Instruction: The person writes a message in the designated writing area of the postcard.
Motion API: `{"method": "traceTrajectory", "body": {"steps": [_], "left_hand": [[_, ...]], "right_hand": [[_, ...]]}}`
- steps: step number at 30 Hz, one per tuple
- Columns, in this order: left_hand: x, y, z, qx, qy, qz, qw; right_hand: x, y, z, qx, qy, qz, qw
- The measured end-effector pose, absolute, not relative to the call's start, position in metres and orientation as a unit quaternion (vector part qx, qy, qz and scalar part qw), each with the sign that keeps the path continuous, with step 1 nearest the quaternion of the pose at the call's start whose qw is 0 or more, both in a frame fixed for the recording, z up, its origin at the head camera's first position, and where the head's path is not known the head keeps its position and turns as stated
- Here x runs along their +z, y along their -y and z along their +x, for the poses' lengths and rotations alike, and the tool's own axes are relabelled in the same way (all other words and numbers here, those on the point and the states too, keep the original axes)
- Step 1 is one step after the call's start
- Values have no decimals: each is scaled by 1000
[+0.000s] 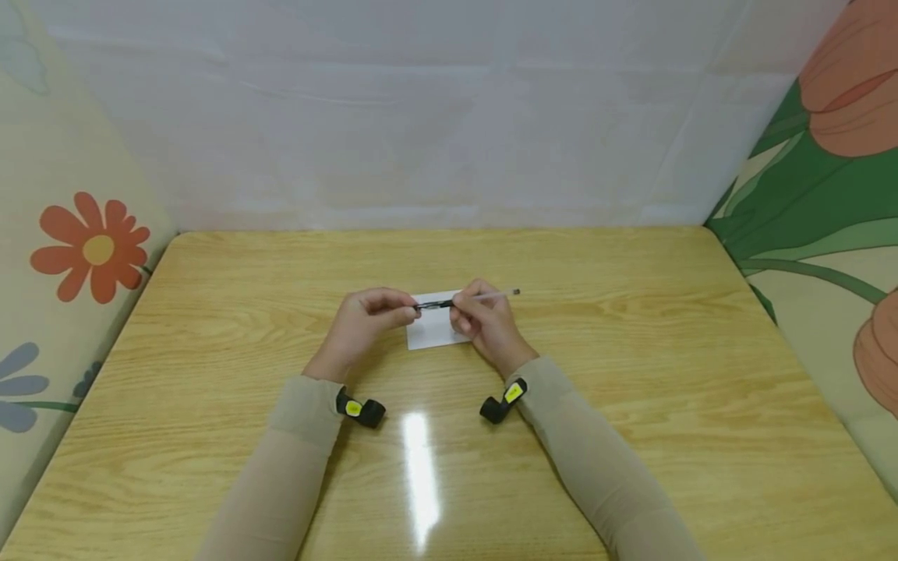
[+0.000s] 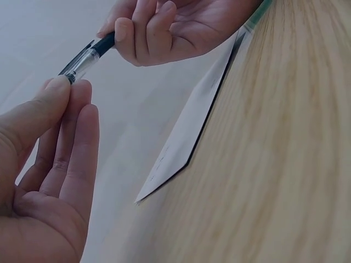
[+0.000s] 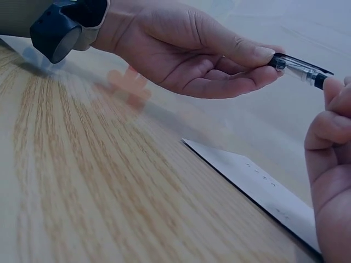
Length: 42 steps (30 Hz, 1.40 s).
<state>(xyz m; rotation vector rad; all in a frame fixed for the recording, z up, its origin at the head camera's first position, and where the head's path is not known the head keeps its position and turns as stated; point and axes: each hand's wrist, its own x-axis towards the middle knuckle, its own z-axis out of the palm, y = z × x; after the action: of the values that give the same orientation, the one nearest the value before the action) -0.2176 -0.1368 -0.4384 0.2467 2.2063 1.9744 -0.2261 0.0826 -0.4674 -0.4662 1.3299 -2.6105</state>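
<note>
A pen (image 1: 496,294) with a pale barrel is held level between both hands, above a small white paper (image 1: 429,333). My left hand (image 1: 365,319) pinches the black end of its clear cap (image 3: 299,68) between thumb and fingertips. The cap, with a black clip, covers the writing end. Gripping the pen by its black section beside the cap is my right hand (image 1: 493,326); the barrel sticks out to the right past it. Small dark marks show on the paper in both wrist views, too blurred to read.
The paper lies on a wood-grain table (image 1: 210,335). A white sheet (image 1: 449,117) hangs behind the table, with flower-printed panels (image 1: 87,249) on both sides. Black wrist straps (image 1: 361,407) sit over the sleeves. Light reflects off the tabletop near the front.
</note>
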Motion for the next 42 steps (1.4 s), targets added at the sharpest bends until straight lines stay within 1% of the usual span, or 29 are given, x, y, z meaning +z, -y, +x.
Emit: {"method": "traceTrajectory", "body": {"steps": [11, 24, 36, 42], "left_hand": [[-441, 134, -216, 666, -737, 76, 91], [-446, 133, -218, 696, -707, 78, 100], [-450, 135, -220, 749, -654, 43, 96], [-448, 135, -220, 774, -624, 29, 103]], "right_hand": [[-469, -85, -227, -867, -460, -167, 92], [-468, -84, -228, -874, -451, -151, 99], [-470, -82, -229, -839, -514, -143, 105], [-469, -84, -229, -830, -526, -146, 113]]}}
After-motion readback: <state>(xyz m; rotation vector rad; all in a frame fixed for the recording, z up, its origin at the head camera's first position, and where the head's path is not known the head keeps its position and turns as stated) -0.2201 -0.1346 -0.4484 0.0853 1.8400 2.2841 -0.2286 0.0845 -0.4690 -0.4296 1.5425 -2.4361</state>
